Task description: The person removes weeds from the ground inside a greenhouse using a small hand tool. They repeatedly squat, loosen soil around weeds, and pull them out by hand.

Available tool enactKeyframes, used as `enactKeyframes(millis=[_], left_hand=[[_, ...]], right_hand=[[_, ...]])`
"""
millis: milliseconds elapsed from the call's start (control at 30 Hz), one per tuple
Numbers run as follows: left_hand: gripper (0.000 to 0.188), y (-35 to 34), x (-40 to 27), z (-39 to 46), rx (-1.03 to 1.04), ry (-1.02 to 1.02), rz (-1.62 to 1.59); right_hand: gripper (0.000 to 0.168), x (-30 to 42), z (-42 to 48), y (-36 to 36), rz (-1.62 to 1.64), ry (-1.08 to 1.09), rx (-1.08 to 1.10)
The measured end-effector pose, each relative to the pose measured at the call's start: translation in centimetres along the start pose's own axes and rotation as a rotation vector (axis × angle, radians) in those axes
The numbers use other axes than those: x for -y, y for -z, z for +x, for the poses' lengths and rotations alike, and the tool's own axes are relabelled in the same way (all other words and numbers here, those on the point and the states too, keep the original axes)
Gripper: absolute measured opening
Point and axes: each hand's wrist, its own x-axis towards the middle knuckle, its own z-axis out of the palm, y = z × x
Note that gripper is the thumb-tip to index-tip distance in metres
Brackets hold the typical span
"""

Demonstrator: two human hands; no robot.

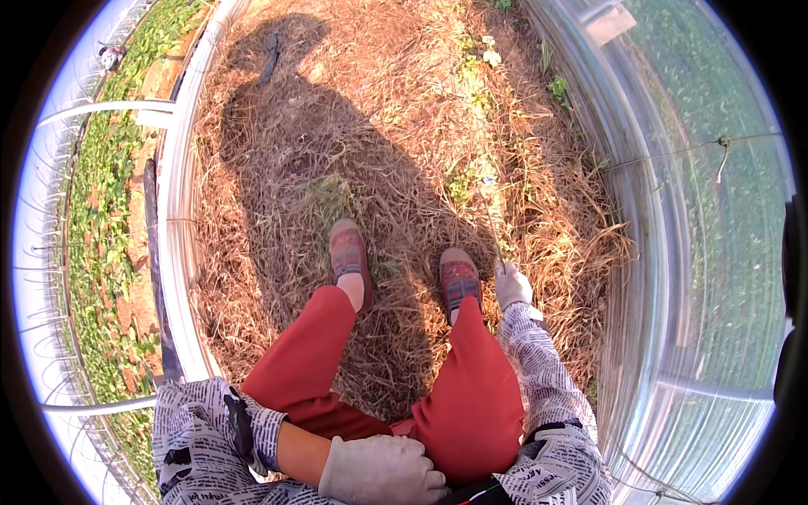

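Observation:
My right hand (512,287), in a pale work glove, is low beside my right shoe (459,278). It grips a thin rod (493,224) that points forward over the dry grass (404,170). Close to the rod's far end is a small bluish-white spot, too small to make out. In a similar glove, my left hand (382,470) lies across my lap with its back to me. Its fingers curl down, and what is under them is hidden. Red trousers (473,391) cover my bent, spread legs.
Plastic sheeting of a tunnel greenhouse (631,189) rises at the right, with a cord (688,149) across it. Rolled plastic film (180,189) edges the left side, beyond which green crop rows (101,208) grow. A dark object (271,60) and green weeds (464,186) lie ahead.

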Motion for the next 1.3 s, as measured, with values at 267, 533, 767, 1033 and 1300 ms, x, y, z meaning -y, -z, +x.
enactKeyframes(millis=[267,533,767,1033,1300], left_hand=[[0.012,0.0,0.1,0.1,0.027,0.062,-0.077],[0.013,-0.1,0.2,0.0,0.036,0.092,-0.125],[0.013,0.0,0.1,0.2,-0.058,0.069,-0.066],[0.014,0.2,0.2,-0.1,0.036,0.091,-0.107],[0.014,-0.3,0.1,-0.3,0.024,0.03,-0.079]], right_hand=[[0.04,4.2,0.8,-0.7,0.03,0.122,0.128],[0.037,1.9,-0.5,2.2,-0.133,0.197,0.162],[0.037,2.6,7.7,-0.4,0.137,0.07,-0.083],[0.038,3.8,3.9,0.0,0.087,0.125,0.094],[0.038,2.9,3.0,-0.1,0.136,-0.022,-0.107]])
